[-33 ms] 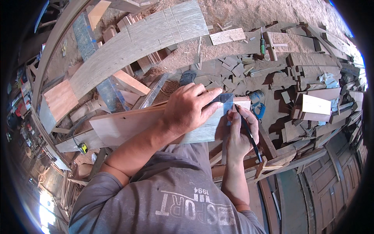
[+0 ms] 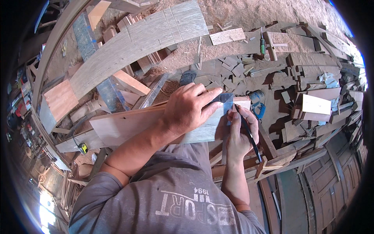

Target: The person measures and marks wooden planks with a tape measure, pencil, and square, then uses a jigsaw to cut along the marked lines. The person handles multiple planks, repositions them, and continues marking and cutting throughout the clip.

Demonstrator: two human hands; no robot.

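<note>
A pale wooden board (image 2: 128, 125) lies across in front of my body, above a second board's edge. My left hand (image 2: 185, 107) is closed on a try square (image 2: 228, 98), its dark bluish end showing past the fingertips near the board's right end. The palm hides much of the square. Between the thumb and fingers of my right hand (image 2: 241, 136) is a slim black pencil (image 2: 254, 142), slanting down to the right. Its upper tip is close to the square's edge and the board; whether it touches the wood I cannot tell.
A blue power tool (image 2: 257, 104) sits right of the board's end. Behind it are small wood offcuts (image 2: 233, 64), a long curved plank (image 2: 136, 45) and a green-handled screwdriver (image 2: 263, 46). A yellow tape measure (image 2: 82, 148) is at the left, stacked timber (image 2: 311, 134) at the right.
</note>
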